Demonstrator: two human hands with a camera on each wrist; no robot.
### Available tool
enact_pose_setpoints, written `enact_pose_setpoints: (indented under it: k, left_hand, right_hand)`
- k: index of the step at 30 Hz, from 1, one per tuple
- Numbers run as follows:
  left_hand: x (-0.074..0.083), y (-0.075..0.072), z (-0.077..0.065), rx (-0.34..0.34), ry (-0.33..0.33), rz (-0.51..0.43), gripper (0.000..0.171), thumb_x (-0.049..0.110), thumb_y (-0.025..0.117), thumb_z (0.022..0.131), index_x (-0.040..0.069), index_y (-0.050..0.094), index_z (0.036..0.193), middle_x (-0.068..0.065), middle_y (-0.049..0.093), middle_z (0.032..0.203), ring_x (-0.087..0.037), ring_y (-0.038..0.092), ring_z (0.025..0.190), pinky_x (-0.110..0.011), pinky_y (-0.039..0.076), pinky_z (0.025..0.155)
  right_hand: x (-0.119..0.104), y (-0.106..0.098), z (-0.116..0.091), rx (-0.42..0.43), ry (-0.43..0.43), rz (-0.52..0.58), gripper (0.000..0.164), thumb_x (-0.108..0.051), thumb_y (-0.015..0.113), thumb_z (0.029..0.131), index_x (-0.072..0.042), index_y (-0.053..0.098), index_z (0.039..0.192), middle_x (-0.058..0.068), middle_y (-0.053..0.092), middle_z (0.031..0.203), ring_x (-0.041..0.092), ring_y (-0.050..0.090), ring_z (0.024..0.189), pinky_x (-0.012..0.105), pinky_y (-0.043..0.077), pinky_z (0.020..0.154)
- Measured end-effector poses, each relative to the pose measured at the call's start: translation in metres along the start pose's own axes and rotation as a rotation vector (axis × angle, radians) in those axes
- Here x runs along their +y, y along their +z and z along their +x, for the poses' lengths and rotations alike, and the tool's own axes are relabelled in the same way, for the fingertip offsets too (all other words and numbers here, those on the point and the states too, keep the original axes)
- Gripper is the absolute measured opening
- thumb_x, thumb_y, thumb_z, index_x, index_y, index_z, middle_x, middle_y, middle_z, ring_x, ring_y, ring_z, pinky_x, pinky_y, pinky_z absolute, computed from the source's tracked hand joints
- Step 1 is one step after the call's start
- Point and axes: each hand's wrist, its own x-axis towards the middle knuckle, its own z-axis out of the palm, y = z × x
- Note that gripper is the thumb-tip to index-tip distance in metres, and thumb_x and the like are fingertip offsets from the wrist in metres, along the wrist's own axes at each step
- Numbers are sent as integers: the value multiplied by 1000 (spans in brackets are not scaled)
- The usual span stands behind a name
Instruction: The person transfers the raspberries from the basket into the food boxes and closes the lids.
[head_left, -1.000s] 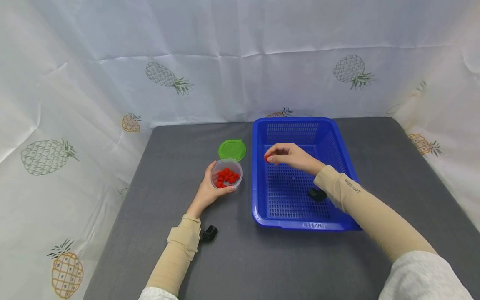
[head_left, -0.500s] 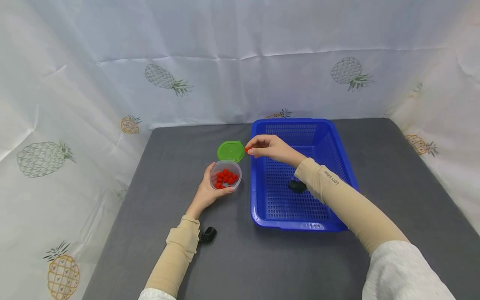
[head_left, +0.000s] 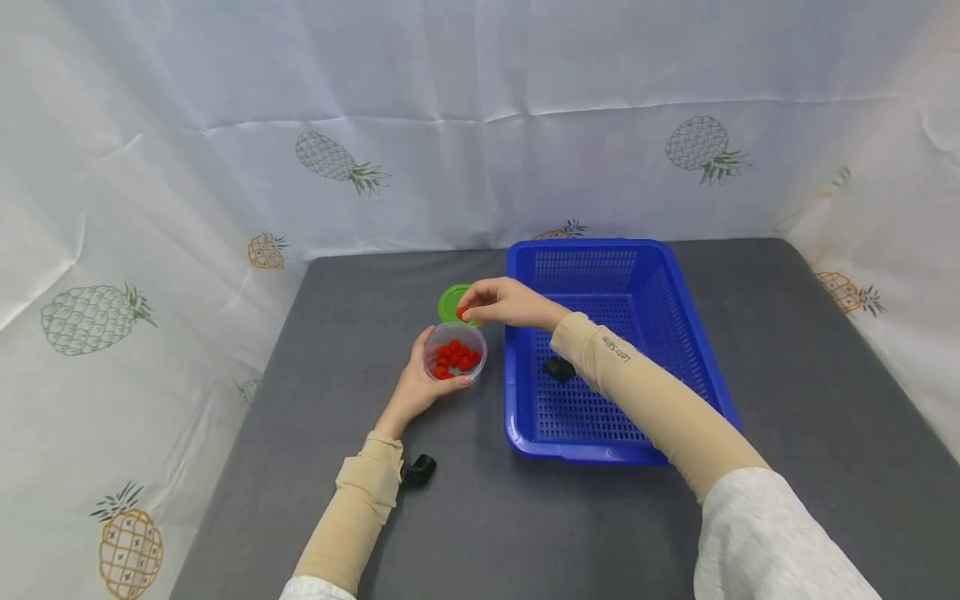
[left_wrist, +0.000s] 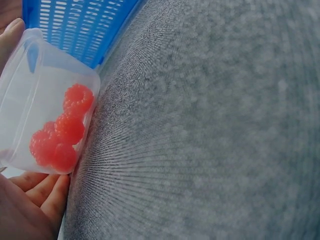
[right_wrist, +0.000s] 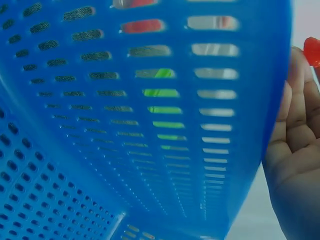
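My left hand (head_left: 416, 385) grips a round clear plastic container (left_wrist: 47, 80) on the table, fingers on its far side and thumb on the near side. Several red raspberries (left_wrist: 70, 127) lie in the bottom of it. My right hand (head_left: 504, 302) pinches one raspberry (right_wrist: 313, 51) between thumb and fingertips, above the green lid (head_left: 452, 303) and just behind the container's rim. Part of the lid is hidden under that hand. In the right wrist view the basket wall covers part of the same hand.
A blue slotted basket (head_left: 512, 392) stands right of the container, under my right forearm. Black wrist devices show beside the left wrist (head_left: 419, 472) and below the right wrist (head_left: 559, 369). A white pineapple-print cloth (head_left: 420, 192) hangs behind the grey table (head_left: 480, 525).
My right hand has carried the raspberry leftward from over the basket to over the green lid, close to the container. The left hand and container have stayed in place.
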Motion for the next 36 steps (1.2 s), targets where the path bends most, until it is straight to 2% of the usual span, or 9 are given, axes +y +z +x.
enact_pose_setpoints:
  k: [3, 7, 12, 21, 29, 36]
  left_hand:
    - [-1, 0, 1, 1, -1, 6, 107, 42, 81, 68, 28, 11, 148, -8, 36, 144, -28, 43, 129, -45, 38, 108]
    - [-2, 0, 2, 2, 0, 15, 107, 43, 81, 68, 29, 11, 148, -7, 35, 146, -27, 43, 129, -45, 38, 107]
    - [-2, -1, 1, -5, -6, 16, 107, 44, 80, 68, 30, 11, 148, -6, 34, 147, -27, 43, 130, -46, 39, 107]
    - [-1, -1, 1, -6, -4, 11, 106, 40, 80, 70, 28, 10, 148, -6, 34, 147, -27, 43, 130, -46, 39, 106]
    - [-1, -2, 0, -19, 19, 6, 109, 38, 80, 71, 28, 4, 149, -8, 32, 148, -28, 41, 132, -46, 36, 108]
    - [-1, -3, 0, -20, 49, -17, 116, 33, 80, 71, 31, -5, 149, -9, 27, 151, -29, 39, 134, -46, 35, 109]
  right_hand:
    - [1, 4, 6, -9, 1, -83, 20, -25, 62, 90, -15, 65, 106, 3, 68, 106, 18, 62, 99, 34, 52, 87]
    - [1, 9, 14, -27, -32, -207, 18, -28, 62, 89, -17, 66, 103, 0, 68, 99, 12, 62, 91, 27, 52, 82]
    - [-1, 15, 21, -69, -38, -297, 15, -27, 63, 89, -17, 66, 100, 4, 67, 92, 12, 58, 79, 24, 50, 71]
    - [-2, 18, 26, -132, -42, -488, 14, -22, 60, 90, -17, 67, 101, 0, 67, 92, 12, 59, 81, 23, 49, 72]
    - [-5, 18, 25, -142, -5, -529, 20, -21, 61, 89, -12, 66, 106, 3, 67, 94, 13, 59, 82, 25, 50, 73]
    - [-7, 16, 21, -85, -5, -488, 20, -23, 59, 91, -12, 66, 106, 2, 67, 97, 14, 61, 86, 26, 51, 75]
